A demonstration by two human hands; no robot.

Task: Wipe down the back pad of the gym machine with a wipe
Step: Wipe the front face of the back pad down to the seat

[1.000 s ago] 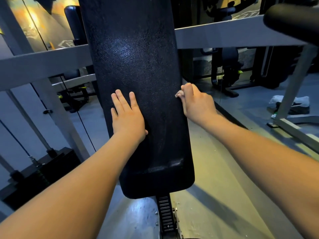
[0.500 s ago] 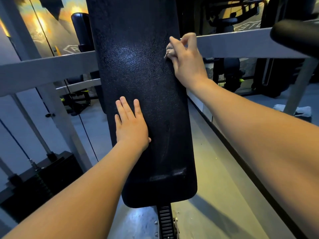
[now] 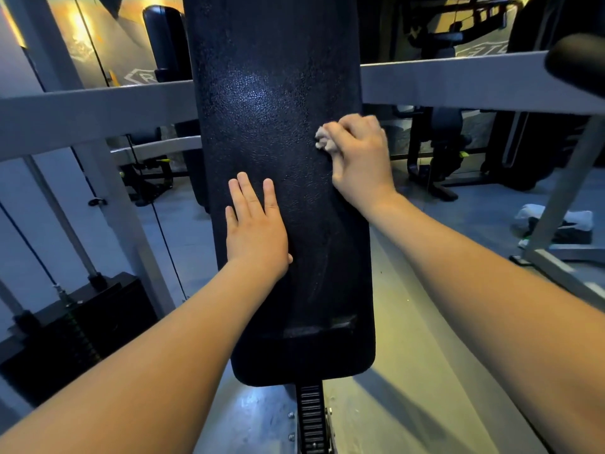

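Note:
The tall black textured back pad (image 3: 275, 103) fills the middle of the view, standing upright on a toothed black post (image 3: 311, 417). My left hand (image 3: 253, 224) lies flat on the pad's lower left part, fingers straight and pointing up. My right hand (image 3: 358, 158) grips a small crumpled white wipe (image 3: 322, 137) and presses it against the pad's right side, a little above my left hand. Most of the wipe is hidden inside the curled fingers.
A grey crossbar (image 3: 451, 81) runs behind the pad at both sides. A slanted grey frame post (image 3: 108, 188) and a black weight stack (image 3: 78, 326) stand at the left. A black roller pad (image 3: 579, 65) juts in at the upper right. Cloths (image 3: 556, 221) lie on the floor at the right.
My right hand with the wipe went up the pad's right edge, then came back down partway and slightly inward. My left hand stayed flat on the pad.

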